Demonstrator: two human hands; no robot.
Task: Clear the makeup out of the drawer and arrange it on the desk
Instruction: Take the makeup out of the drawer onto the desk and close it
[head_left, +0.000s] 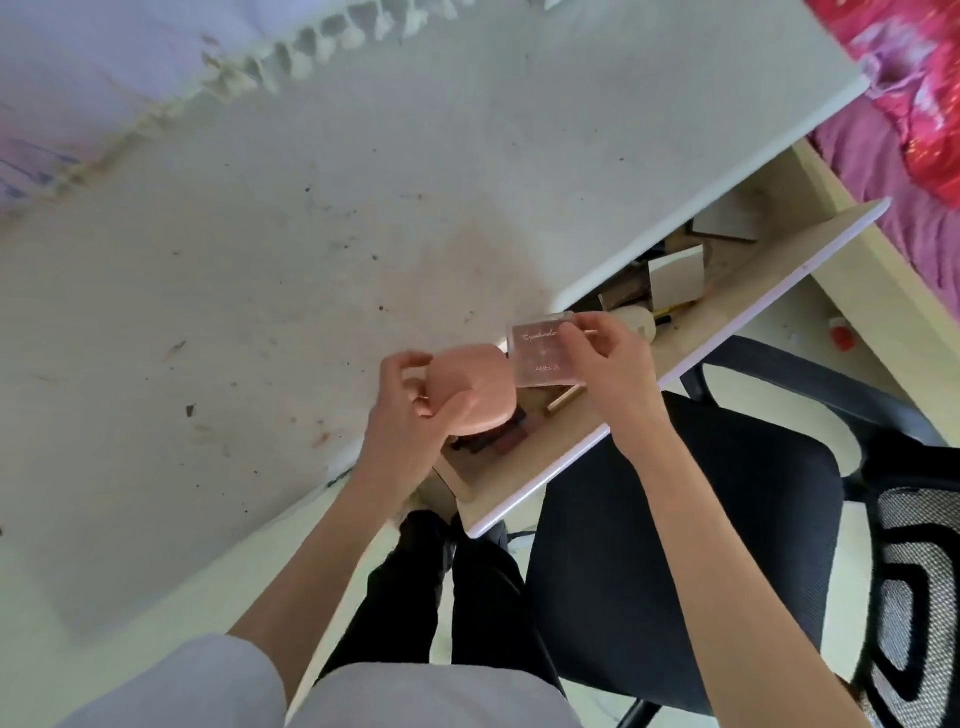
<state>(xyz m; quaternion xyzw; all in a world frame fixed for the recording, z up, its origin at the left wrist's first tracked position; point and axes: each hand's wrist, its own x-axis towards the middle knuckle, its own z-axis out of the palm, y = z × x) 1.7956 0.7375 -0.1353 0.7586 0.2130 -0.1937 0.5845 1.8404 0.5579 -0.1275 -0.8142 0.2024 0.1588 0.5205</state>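
Note:
My left hand (410, 410) grips a rounded peach-pink compact (470, 387) from its left side, just above the desk's front edge. My right hand (608, 358) pinches a flat pink rectangular palette (540, 353) with white lettering, held up over the open drawer (675, 358). The two items almost touch. In the drawer below lie a dark reddish-brown case (498, 441), a thin wooden stick (563, 400), a cream bottle (636, 319), white cards (678, 280) and a pencil (670, 312).
The white desk top (311, 234) is stained and speckled, with a lace-edged cloth (156, 62) along its far side. A black office chair (675, 545) stands right under the drawer. A pink and red bedspread (904, 104) lies at far right.

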